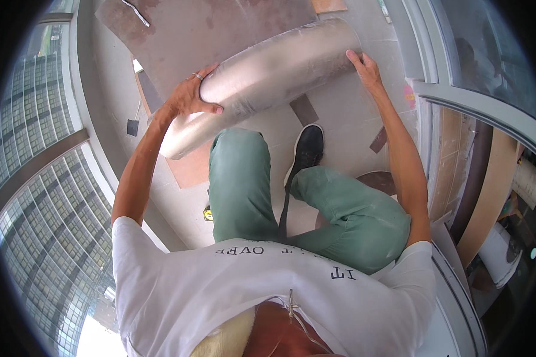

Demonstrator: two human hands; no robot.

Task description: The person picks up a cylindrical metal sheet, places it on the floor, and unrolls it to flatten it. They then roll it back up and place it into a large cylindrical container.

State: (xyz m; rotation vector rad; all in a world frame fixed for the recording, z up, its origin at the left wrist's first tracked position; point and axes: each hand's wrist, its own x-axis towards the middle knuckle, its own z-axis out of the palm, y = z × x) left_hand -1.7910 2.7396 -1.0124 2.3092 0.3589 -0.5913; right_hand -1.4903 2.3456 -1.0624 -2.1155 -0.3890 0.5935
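A wide, glossy, brownish-grey sheet is curled into a thick roll (286, 59) that lies slantwise across the floor in front of my knees. My left hand (193, 96) grips it left of the middle, thumb toward me and fingers over the far side. At its right end my right hand (366, 68) holds the edge with the thumb on top and the fingers partly hidden. Beyond the roll spreads a flat brown sheet (220, 27); whether the two are one piece I cannot tell.
A yellow tape measure (208, 213) sits on the floor by my left knee. Small dark offcuts (304, 110) and an orange-brown board (190, 166) lie around. Windows (41, 119) run along the left; a framed glass door (494, 53) stands right, with long boards (488, 196) below.
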